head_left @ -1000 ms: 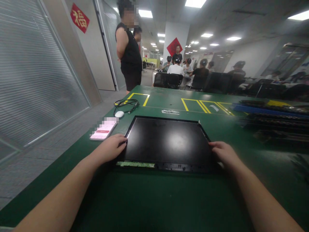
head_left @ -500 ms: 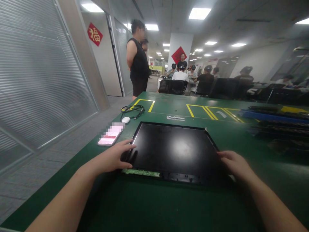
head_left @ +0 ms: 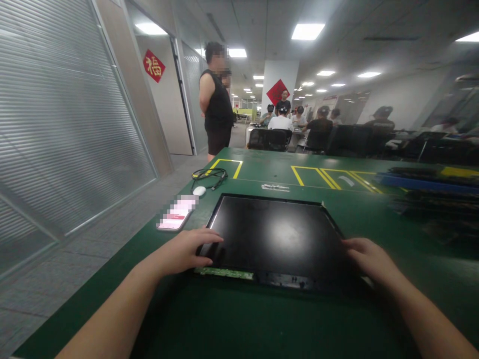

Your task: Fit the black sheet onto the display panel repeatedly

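Observation:
A black LCD screen panel (head_left: 262, 229) lies face up on the green table, with a bright reflection on its glass. A green circuit board strip (head_left: 226, 273) runs along the left part of its near edge. My left hand (head_left: 189, 251) is over the panel's left side, fingers stretched onto the screen area and thumb spread apart near the front left corner. At the right edge, my right hand (head_left: 368, 257) has its fingers closed on the frame; its underside is hidden.
Left of the panel lie a lit phone (head_left: 175, 215), a white mouse-like object (head_left: 199, 191) and a coiled black cable (head_left: 217, 174). Yellow tape (head_left: 305, 168) marks the far tabletop. Stacked dark parts (head_left: 430, 194) sit at right. A person (head_left: 219, 109) stands beyond the table; others sit farther back.
The view has tilted slightly, so everything sits a little lower and to the right. My left fingers have moved a bit farther in over the screen. My right hand stays at the right edge.

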